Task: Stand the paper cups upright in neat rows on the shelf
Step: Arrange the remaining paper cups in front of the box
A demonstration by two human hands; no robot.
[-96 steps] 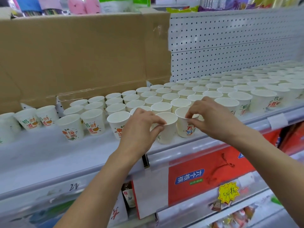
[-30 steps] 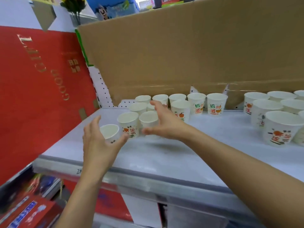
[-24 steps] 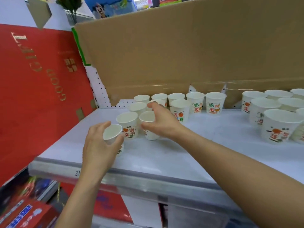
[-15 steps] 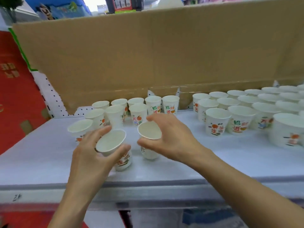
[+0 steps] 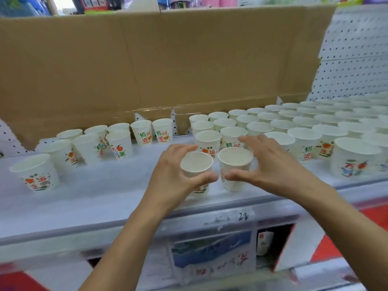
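Placement step, frame centre: left cup (image 5: 196, 164) is gripped in the curled left hand (image 5: 174, 177), right cup (image 5: 235, 162) loosely spanned by the right hand (image 5: 270, 166); alignment with the right-side rows (image 5: 294, 124) is needed

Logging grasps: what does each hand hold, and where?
Left hand grips the left cup round its upper wall; right hand holds the right cup likewise.

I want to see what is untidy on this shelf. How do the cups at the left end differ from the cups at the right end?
The left cups are few; the right cups are many. The left cups stand loosely, with uneven gaps between them; the right cups are packed rim to rim in straight rows. Both groups are white, printed and upright.
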